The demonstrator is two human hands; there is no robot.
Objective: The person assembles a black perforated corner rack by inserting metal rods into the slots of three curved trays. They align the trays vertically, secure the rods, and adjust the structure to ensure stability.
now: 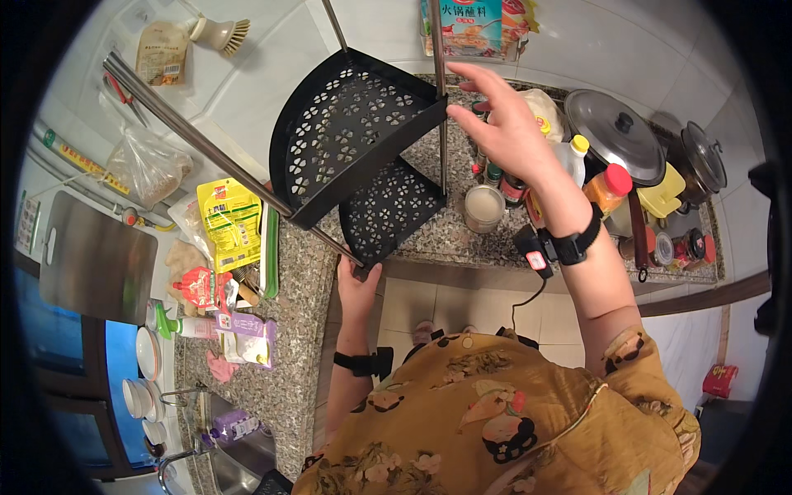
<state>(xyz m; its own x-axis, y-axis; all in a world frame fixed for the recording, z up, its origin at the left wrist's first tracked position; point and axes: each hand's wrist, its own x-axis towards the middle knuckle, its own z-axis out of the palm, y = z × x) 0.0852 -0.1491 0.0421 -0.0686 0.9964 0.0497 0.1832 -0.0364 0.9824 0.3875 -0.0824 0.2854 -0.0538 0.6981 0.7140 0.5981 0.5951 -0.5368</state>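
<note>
A black two-tier corner shelf rack (351, 136) with clover-shaped cutouts and metal poles stands at the counter corner. Its lower tier (388, 210) rests over the granite counter. With my left hand (359, 290) I grip that tier's front corner by the pole's foot; some fingers are hidden beneath. My right hand (502, 124) is beside the right pole at the upper tier's corner, fingers spread, thumb and fingertips at or close to the pole. Below my right hand are a glass jar (484, 206) with pale contents and several small bottles.
To the right stand a lidded pan (615, 136), a dark pot (700, 161), a red-lidded jar (609, 188) and a yellow-capped bottle (571, 157). Left of the rack lie a yellow packet (231, 223) and a purple packet (247, 338). A sink (247, 458) is at lower left.
</note>
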